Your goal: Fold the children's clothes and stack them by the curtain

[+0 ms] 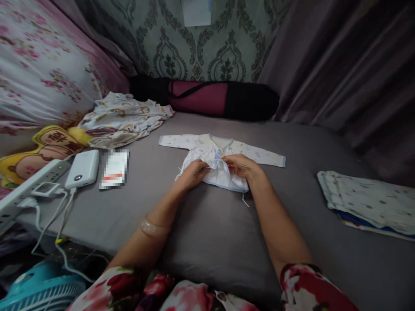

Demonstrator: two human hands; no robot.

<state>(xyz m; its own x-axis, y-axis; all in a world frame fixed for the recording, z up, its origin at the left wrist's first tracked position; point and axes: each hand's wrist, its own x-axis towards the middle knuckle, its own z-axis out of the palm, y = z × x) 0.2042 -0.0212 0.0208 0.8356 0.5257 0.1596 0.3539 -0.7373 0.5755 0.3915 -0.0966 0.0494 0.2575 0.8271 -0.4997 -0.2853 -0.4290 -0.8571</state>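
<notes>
A small white baby shirt [204,144] with pale blue trim and a faint print lies spread on the grey bed sheet, its sleeves stretched out to both sides. Thin white ties hang from its left side and lower right hem. My left hand [195,172] is closed on the front flap near the middle of the shirt. Close beside it, my right hand [239,164] pinches the cloth on the other side, fingers bent. The front is lifted and creased between the two hands. Fingertips are partly hidden by the fabric.
Folded printed cloths [369,201] lie at the right. Crumpled baby clothes [126,116] are piled back left, near a yellow plush [55,140]. A power bank [83,168], power strip [35,185] and cables sit left. A black and maroon roll bag [201,98] lies along the wall.
</notes>
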